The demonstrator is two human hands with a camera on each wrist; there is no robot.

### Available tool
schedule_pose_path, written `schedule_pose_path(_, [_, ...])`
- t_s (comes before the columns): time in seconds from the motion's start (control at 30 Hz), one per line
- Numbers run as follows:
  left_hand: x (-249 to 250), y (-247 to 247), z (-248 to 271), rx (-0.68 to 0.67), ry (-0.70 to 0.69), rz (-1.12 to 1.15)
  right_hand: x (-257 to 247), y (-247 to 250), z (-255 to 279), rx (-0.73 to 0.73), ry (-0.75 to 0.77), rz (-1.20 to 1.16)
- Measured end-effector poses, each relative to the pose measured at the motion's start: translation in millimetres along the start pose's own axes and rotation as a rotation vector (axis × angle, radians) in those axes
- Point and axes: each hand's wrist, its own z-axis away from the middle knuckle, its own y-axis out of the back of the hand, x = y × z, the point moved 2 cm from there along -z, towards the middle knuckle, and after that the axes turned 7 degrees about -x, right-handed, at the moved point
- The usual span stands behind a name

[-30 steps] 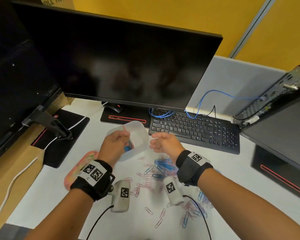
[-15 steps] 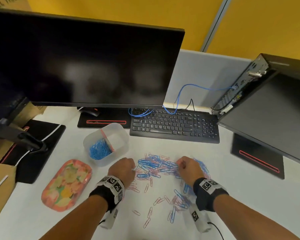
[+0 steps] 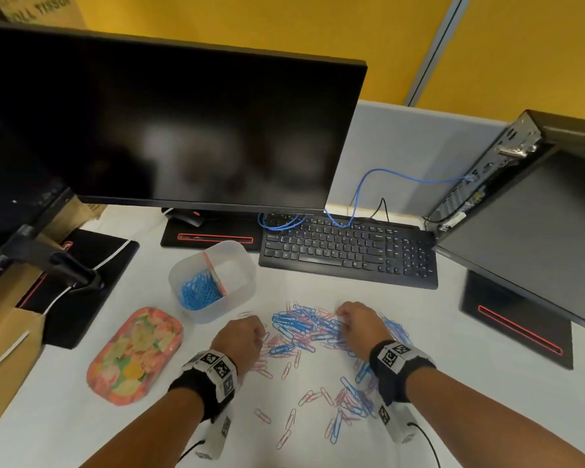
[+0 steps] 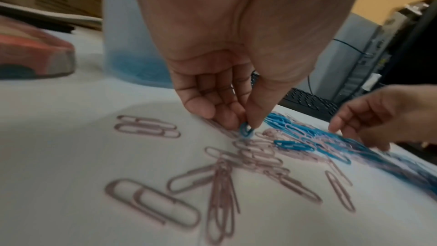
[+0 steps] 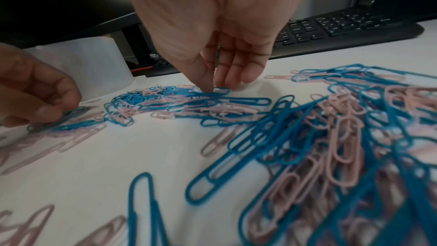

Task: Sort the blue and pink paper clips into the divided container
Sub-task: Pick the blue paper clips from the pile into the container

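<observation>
A mixed pile of blue and pink paper clips (image 3: 304,329) lies on the white desk, with more clips scattered nearer me (image 3: 348,400). The translucent divided container (image 3: 237,261) stands upright left of the pile. Its left compartment holds blue clips (image 3: 196,292); the right one looks empty. My left hand (image 4: 243,124) pinches a blue clip (image 4: 246,131) between thumb and finger at the pile's left edge (image 3: 260,332). My right hand (image 5: 215,86) has thumb and fingers down on a blue clip (image 5: 221,90) at the pile's far right (image 3: 341,319).
A floral tray (image 3: 135,356) lies left of my left wrist. A black keyboard (image 3: 348,251) sits behind the pile, under a large monitor (image 3: 169,123). A computer case (image 3: 520,211) leans in at the right. Black stand bases (image 3: 517,325) and a cardboard box (image 3: 0,332) flank the desk.
A second ago my hands were up at the raised, tilted container. It now stands on the desk, and both hands have dropped to the pile and taken blue clips.
</observation>
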Motion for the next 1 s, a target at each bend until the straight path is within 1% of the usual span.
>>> schedule_pose_path(0.07, [-5,1,-2,0.014,0.003,0.097,1,-1,-3,-0.031,-0.028,0.004])
schedule_pose_path(0.2, [-8,3,-4,-0.013,-0.015,0.249,4,-1,-4,-0.060,-0.038,0.025])
schedule_pose_path(0.33, [-8,6,-4,-0.020,0.040,0.539,6,-1,-2,-0.070,-0.023,0.019])
schedule_pose_path(0.43, [-3,8,-5,-0.064,0.072,0.715,8,-2,2,-0.073,-0.008,0.007])
schedule_pose_path(0.5, [1,9,-7,-0.086,0.095,0.789,9,-1,5,-0.058,-0.003,-0.055])
schedule_pose_path(0.6, [9,10,-13,-0.106,0.153,0.927,12,3,8,-0.023,-0.034,-0.229])
schedule_pose_path(0.67, [14,9,-19,-0.125,0.177,0.951,16,5,9,0.016,-0.056,-0.348])
schedule_pose_path(0.73, [18,6,-24,-0.122,0.171,0.888,19,5,9,0.033,-0.077,-0.504])
schedule_pose_path(0.77, [21,5,-25,-0.094,0.144,0.774,20,5,9,0.026,-0.099,-0.598])
schedule_pose_path(0.83, [27,4,-25,-0.034,0.045,0.459,19,5,11,0.001,-0.146,-0.795])
schedule_pose_path(0.93, [33,-3,-21,-0.040,-0.095,0.006,15,10,15,-0.017,-0.194,-1.043])
schedule_pose_path(1.0, [32,-6,-19,-0.043,-0.159,-0.155,14,12,17,-0.025,-0.206,-1.179])
